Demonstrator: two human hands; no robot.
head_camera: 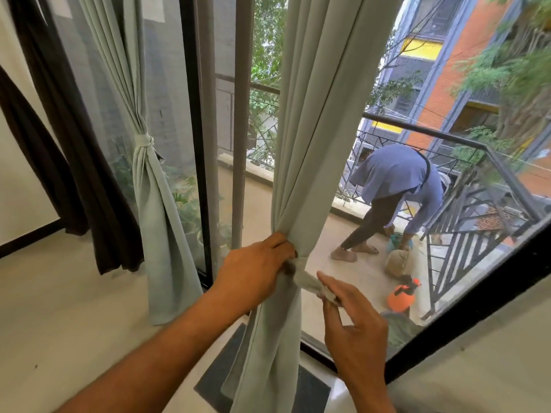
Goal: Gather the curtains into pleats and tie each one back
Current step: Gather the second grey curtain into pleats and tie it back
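A pale grey-green fabric curtain (313, 144) hangs in front of the balcony glass, gathered at mid-height. A matching second curtain (149, 204) hangs further left, tied back already. The left hand (256, 272) grips the gathered pleats. The right hand (354, 326) pinches the matching fabric tie-back strip (310, 283) between its fingertips.

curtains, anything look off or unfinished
The near curtain isn't tied yet: the left hand grips its gathered pleats while the right hand pinches the loose tieback. The far curtain is already tied.
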